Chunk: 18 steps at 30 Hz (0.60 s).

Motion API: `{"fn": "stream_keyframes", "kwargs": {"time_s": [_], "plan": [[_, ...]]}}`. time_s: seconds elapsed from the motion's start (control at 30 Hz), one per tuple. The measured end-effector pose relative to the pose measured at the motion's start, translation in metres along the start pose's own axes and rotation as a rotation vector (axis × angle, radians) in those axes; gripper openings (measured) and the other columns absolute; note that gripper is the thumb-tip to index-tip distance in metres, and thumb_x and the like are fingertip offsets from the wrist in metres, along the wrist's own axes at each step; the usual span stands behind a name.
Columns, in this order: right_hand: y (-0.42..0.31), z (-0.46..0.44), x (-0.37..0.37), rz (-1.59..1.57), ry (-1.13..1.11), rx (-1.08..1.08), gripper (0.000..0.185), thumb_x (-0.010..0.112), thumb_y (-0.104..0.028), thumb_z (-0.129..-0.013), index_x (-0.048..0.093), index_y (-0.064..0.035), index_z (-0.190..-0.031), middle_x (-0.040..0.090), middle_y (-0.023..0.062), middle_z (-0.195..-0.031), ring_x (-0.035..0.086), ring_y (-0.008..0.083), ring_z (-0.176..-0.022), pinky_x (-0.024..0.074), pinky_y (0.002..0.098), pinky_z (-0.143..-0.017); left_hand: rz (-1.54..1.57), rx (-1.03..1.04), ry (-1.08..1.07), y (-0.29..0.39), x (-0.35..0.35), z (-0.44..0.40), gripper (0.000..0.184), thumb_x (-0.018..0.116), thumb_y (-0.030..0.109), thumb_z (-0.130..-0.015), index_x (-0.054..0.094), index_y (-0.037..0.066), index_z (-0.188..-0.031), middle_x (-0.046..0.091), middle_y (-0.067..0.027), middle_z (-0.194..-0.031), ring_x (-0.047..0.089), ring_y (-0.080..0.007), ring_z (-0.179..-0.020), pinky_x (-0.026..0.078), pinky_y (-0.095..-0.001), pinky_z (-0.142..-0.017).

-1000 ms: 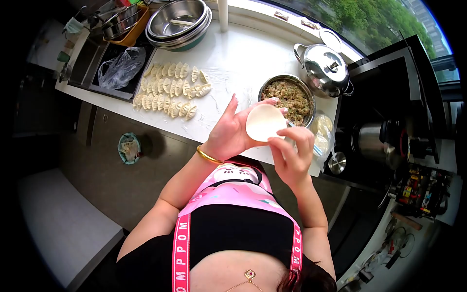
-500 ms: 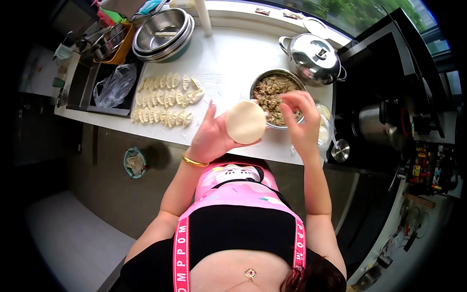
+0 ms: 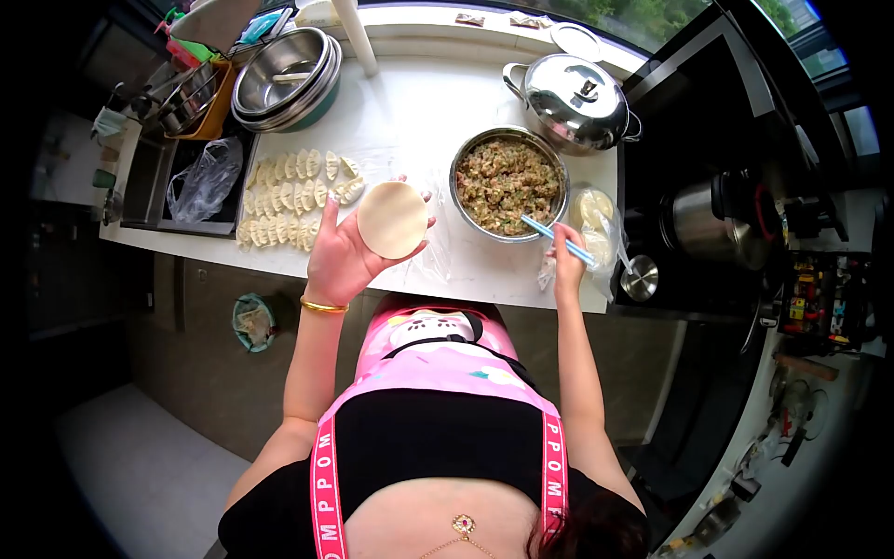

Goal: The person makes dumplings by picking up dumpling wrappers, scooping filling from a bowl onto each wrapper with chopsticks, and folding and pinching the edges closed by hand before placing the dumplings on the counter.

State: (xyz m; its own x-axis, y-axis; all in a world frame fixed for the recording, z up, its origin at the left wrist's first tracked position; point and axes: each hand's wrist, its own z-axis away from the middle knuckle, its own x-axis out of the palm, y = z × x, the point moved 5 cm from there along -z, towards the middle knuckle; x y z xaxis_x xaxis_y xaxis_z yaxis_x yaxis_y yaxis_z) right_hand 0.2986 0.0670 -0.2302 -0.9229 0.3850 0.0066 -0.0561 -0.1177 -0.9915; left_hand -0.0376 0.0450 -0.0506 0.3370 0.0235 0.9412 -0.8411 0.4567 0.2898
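A round, flat dumpling wrapper (image 3: 392, 220) lies across the palm and fingers of my left hand (image 3: 343, 259), which is raised above the counter's front edge. In my right hand (image 3: 567, 264) is a pair of light blue chopsticks (image 3: 579, 252). Their tips reach the near right rim of a steel bowl (image 3: 455, 197) full of minced filling (image 3: 507, 182). Folded dumplings (image 3: 291, 197) sit in rows on the counter, left of my left hand. Beside my right hand, a clear plastic bag (image 3: 596, 224) holds pale round pieces, probably more wrappers.
A lidded steel pot (image 3: 575, 101) stands behind the bowl. Nested steel basins (image 3: 284, 79) are at the back left, near a sink (image 3: 149, 182) with a plastic bag (image 3: 205, 182). On the right is a dark stove with another pot (image 3: 712, 224). A small bin (image 3: 253, 322) stands on the floor.
My left hand has moved left with the wrapper, away from the bowl. My right hand has left the wrapper's side, moved down and now grips the blue chopsticks. The view has shifted slightly.
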Motion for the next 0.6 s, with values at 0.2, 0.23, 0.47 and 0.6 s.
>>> {"fn": "stream_keyframes", "kwargs": {"time_s": [0.2,0.23,0.47,0.6], "plan": [[-0.065,-0.018,0.019,0.214,-0.224,-0.189,0.030,0.061,-0.022,-0.095,0.067,0.0054,-0.086,0.056,0.0050,-0.080,0.058,0.0096,-0.054,0.0513,0.0221,-0.047,-0.019,0.025,0.042,-0.001,-0.007,0.005,0.084,0.011,0.064,-0.096,0.020,-0.001,-0.149,0.029,-0.0292,-0.148,0.032,-0.0469,-0.135,0.031,-0.0576,-0.110],[-0.075,-0.018,0.015,0.217,-0.228,-0.187,0.030,0.061,-0.022,-0.095,0.067,0.0054,-0.086,0.056,0.0050,-0.080,0.058,0.0096,-0.054,0.0513,0.0221,-0.047,-0.015,0.028,0.044,0.000,-0.009,0.006,0.084,0.011,0.064,-0.096,0.020,-0.001,-0.149,0.029,-0.0292,-0.148,0.032,-0.0469,-0.135,0.031,-0.0576,-0.110],[-0.055,-0.021,0.002,0.089,-0.182,-0.099,0.029,0.061,-0.021,-0.095,0.066,0.0057,-0.085,0.065,0.0086,-0.070,0.064,0.0136,-0.055,0.0541,0.0229,-0.051,0.010,0.055,0.065,-0.002,-0.017,0.011,0.083,0.015,0.065,-0.096,0.020,0.000,-0.149,0.029,-0.0295,-0.148,0.034,-0.0472,-0.134,0.032,-0.0577,-0.109],[-0.036,-0.021,0.007,0.004,-0.138,-0.005,0.032,0.059,-0.023,-0.097,0.064,0.0064,-0.085,0.066,0.0117,-0.073,0.066,0.0159,-0.058,0.0557,0.0236,-0.052,-0.005,0.049,0.077,-0.002,-0.015,0.011,0.083,0.014,0.064,-0.096,0.020,0.000,-0.149,0.029,-0.0294,-0.148,0.033,-0.0475,-0.134,0.032,-0.0579,-0.109]]}}
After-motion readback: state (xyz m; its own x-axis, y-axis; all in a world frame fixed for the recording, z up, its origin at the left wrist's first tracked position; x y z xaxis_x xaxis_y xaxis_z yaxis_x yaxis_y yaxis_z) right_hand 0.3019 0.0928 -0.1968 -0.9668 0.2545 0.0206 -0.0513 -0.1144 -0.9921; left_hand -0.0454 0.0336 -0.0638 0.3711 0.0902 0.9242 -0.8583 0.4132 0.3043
